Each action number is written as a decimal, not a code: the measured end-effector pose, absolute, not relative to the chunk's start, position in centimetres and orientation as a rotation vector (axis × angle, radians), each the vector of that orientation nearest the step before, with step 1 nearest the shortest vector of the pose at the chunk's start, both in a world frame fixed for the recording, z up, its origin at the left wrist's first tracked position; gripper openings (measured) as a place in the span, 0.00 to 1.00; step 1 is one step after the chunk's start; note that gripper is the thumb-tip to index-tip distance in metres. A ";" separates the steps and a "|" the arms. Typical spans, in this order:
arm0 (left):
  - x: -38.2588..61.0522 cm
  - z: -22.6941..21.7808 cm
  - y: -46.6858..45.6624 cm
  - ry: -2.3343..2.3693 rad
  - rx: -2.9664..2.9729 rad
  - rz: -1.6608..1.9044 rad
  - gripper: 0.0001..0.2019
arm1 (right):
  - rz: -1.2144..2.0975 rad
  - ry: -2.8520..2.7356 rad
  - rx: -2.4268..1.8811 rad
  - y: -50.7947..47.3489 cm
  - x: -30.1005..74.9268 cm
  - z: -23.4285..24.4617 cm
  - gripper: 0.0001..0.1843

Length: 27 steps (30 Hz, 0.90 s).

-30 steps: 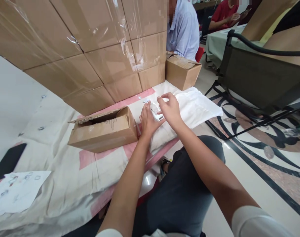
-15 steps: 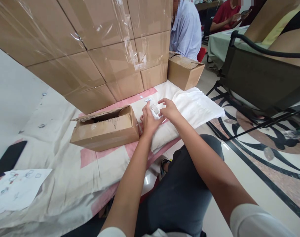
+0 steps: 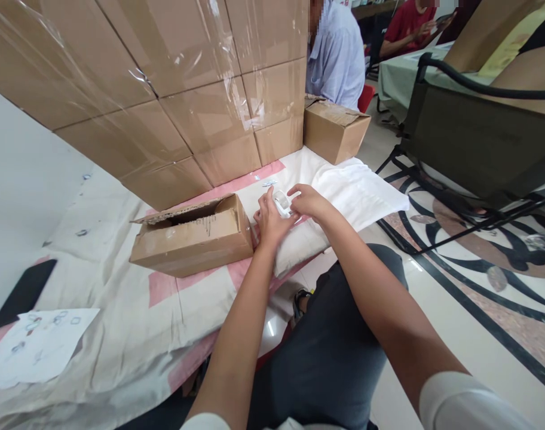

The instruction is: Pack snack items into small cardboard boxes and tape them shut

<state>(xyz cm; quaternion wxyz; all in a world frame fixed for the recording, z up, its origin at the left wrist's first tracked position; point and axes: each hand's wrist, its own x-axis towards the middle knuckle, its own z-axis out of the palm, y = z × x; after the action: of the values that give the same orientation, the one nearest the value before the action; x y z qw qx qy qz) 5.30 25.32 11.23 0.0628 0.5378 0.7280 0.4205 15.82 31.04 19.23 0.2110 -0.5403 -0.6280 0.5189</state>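
Observation:
My left hand (image 3: 269,222) and my right hand (image 3: 309,202) meet over a folded white cloth (image 3: 353,191) on a covered table. Between them they grip a small white plastic part (image 3: 282,202); the fingers of both hands are curled round it, so its shape is mostly hidden. An open, low cardboard box (image 3: 192,236) lies just left of my left hand, its opening facing up and to the left.
A wall of taped cardboard cartons (image 3: 165,89) rises behind the box. Another small carton (image 3: 335,130) sits at the cloth's far end. A black phone (image 3: 25,292) and a printed sheet (image 3: 39,346) lie at left. A seated person (image 3: 337,54) and a dark folding chair (image 3: 474,137) are at right.
My right hand's fingers, spread above the white part a second ago, have come down and closed on it. My left hand stays on it.

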 end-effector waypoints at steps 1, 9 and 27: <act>5.3 11.3 25.3 2.204 1.620 1.268 0.51 | 1.445 -1.752 -1.494 31.0 15.9 19.2 0.25; 5.4 11.2 25.4 2.252 1.658 1.246 0.51 | 1.476 -1.744 -1.417 29.5 17.9 20.0 0.24; 5.2 10.8 25.3 2.195 1.635 1.255 0.49 | 1.575 -1.602 -1.492 28.8 19.7 17.8 0.16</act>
<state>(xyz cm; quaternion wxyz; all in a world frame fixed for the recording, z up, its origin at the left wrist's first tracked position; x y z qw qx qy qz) 5.17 25.33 10.78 0.0654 0.5418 0.7274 0.4161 19.66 28.84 17.79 0.2202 -0.5396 -0.5795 0.5697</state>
